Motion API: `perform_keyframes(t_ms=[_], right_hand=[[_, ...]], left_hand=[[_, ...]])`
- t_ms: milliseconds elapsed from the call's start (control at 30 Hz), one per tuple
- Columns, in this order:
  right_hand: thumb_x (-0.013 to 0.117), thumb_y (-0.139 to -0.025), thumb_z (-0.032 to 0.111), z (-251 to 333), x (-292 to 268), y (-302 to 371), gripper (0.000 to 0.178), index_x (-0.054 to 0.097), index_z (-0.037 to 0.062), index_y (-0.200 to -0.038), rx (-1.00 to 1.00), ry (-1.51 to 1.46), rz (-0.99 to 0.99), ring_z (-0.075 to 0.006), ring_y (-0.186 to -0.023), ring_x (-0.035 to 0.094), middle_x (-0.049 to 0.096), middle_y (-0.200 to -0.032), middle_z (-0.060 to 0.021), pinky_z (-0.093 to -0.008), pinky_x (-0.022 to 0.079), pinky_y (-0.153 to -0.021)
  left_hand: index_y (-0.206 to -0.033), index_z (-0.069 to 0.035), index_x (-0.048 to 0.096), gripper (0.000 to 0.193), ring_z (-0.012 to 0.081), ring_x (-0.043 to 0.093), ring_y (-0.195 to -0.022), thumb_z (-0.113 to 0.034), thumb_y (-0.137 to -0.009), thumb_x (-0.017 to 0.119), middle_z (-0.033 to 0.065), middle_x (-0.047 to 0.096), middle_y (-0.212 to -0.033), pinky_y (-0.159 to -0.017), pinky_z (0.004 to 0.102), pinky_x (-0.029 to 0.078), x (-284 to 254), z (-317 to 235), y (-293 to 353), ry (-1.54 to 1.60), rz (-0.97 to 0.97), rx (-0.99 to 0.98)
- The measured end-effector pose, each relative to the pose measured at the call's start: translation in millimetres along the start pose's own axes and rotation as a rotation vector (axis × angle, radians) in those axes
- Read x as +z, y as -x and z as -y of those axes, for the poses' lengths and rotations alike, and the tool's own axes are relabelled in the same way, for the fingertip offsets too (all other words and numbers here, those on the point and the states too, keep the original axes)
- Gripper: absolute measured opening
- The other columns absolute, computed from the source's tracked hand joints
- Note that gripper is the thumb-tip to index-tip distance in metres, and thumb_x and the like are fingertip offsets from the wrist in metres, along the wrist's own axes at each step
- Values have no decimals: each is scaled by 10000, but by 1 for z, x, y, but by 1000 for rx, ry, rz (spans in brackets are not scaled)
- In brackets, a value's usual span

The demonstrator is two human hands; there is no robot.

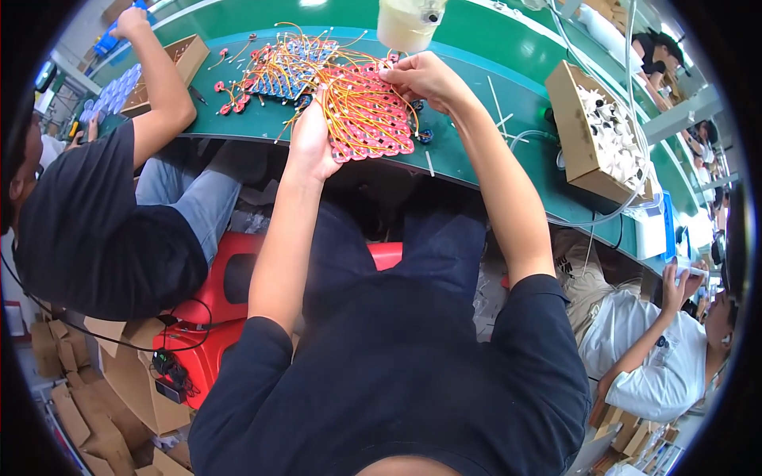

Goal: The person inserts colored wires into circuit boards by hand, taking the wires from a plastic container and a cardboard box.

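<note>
A red circuit board panel with many yellow wires across it is held tilted at the near edge of the bench. My left hand grips its left side, the fingers partly hidden behind board and wires. At the panel's upper right corner, thumb and fingertips of my right hand are pinched together. What lies between them is too small to make out. Behind and left of the panel sits a blue circuit board panel, also covered in wires. Small round red boards lie loose to its left.
A white tub stands behind my hands on the green bench. On the right is a cardboard box of white parts, with cables beside it. A co-worker's arm reaches across at left, near another cardboard box. Another person sits at right.
</note>
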State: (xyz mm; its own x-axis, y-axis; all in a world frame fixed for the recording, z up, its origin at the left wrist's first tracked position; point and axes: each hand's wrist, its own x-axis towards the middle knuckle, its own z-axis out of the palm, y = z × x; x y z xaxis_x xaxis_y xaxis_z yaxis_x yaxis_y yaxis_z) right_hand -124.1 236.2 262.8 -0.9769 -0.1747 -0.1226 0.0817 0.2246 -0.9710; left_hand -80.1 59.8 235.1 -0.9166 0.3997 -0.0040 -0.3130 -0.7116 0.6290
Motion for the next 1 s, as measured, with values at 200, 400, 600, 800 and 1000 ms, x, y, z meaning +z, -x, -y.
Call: perform_keyframes(t_ms=[200, 400, 600, 800, 1000], right_hand=[[634, -771, 168, -5, 6, -9, 174, 633, 4, -709, -110, 206, -88, -62, -525, 490, 551, -602, -15, -202, 405, -456], [613, -788, 193, -11, 8, -9, 216, 625, -20, -748, -132, 226, -124, -64, -486, 479, 552, -597, -31, -196, 387, -426], [590, -806, 232, -3, 2, -8, 265, 613, -31, -776, -11, -66, -120, -65, -459, 470, 549, -592, -37, -192, 366, -395], [582, -811, 266, 7, -5, -5, 287, 610, -17, -780, -44, 297, -53, -59, -471, 459, 541, -583, -23, -184, 352, -394], [599, -795, 256, 6, 0, -2, 272, 628, -14, -791, 25, 168, 168, -48, -484, 467, 544, -576, -26, -182, 336, -399]], left_hand=[[-1125, 3, 434, 381, 217, 557, -936, -277, -936, 258, 136, 526, -1085, -798, 352, 482, 11, -2, 1, -121, -54, 32], [-1121, 0, 437, 374, 211, 568, -913, -278, -934, 271, 136, 535, -1069, -779, 342, 492, 3, 0, -4, -100, -24, 56], [-1123, 3, 435, 378, 215, 559, -933, -280, -933, 273, 138, 534, -1071, -801, 349, 480, -6, -1, -6, -2, 33, 34], [-1131, 4, 427, 384, 221, 546, -959, -283, -934, 265, 142, 522, -1092, -830, 356, 463, -6, -2, -1, -1, -4, 63], [-1128, 9, 425, 386, 224, 541, -969, -278, -937, 253, 145, 518, -1098, -836, 355, 459, -9, 0, -3, 49, 34, 110]])
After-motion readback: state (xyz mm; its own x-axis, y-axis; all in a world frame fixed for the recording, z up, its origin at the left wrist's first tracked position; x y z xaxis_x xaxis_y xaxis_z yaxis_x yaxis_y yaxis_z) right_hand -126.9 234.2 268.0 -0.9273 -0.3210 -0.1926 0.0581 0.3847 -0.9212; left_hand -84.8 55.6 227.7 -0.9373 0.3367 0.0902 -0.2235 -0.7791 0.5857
